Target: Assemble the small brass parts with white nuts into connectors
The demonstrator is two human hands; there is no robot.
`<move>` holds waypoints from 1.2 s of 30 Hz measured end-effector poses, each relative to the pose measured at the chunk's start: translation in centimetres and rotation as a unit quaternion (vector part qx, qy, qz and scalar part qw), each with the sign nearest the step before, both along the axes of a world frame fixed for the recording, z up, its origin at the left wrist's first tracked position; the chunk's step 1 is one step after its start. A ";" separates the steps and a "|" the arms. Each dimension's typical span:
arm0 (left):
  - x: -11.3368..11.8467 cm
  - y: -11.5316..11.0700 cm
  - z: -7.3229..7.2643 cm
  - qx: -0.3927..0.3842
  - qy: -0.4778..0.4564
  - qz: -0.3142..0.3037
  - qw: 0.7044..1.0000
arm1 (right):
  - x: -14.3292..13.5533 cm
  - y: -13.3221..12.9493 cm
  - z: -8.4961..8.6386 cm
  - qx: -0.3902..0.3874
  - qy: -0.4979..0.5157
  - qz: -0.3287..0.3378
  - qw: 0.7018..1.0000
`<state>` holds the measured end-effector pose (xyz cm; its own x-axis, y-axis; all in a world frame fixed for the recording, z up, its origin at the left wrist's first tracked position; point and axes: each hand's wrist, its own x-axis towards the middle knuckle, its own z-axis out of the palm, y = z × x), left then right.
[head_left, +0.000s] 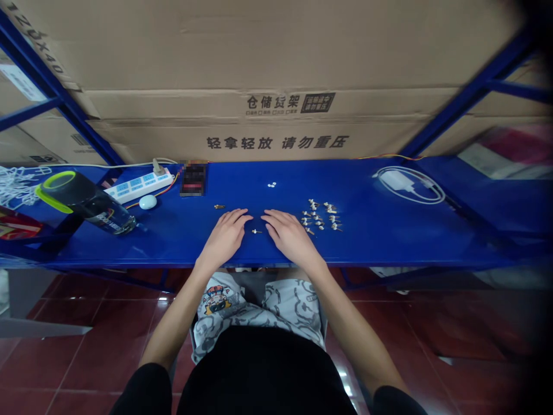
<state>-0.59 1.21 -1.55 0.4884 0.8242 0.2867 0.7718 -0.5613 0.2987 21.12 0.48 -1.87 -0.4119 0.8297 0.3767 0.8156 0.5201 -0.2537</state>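
Note:
My left hand (227, 233) and my right hand (288, 233) lie flat, palms down, on the blue shelf top (367, 242), fingers apart, holding nothing. One small metal part (256, 231) sits between the two hands, touching neither. Another small brass-coloured part (219, 206) lies just beyond my left fingertips. A cluster of several small white and metal parts (320, 217) is spread to the right of my right hand. A tiny white piece (271, 185) lies farther back at the middle.
A dark bottle with a green rim (82, 202) lies on its side at left, by a white power strip (139, 186), a small pale blue oval (147, 202) and a dark device (194, 178). A coiled white charger cable (408, 184) rests at right. Cardboard boxes (276, 86) stand behind.

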 end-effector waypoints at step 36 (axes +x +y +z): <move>0.7 -0.7 0.1 0.058 -0.024 0.094 0.994 | 0.9 7.4 1.4 -0.065 -0.116 -0.123 0.984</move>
<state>0.10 0.49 -1.40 0.3124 0.8598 0.4040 0.8532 -0.4409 0.2786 22.04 7.87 -0.50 -0.2555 0.9497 0.1811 0.9563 0.2759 -0.0973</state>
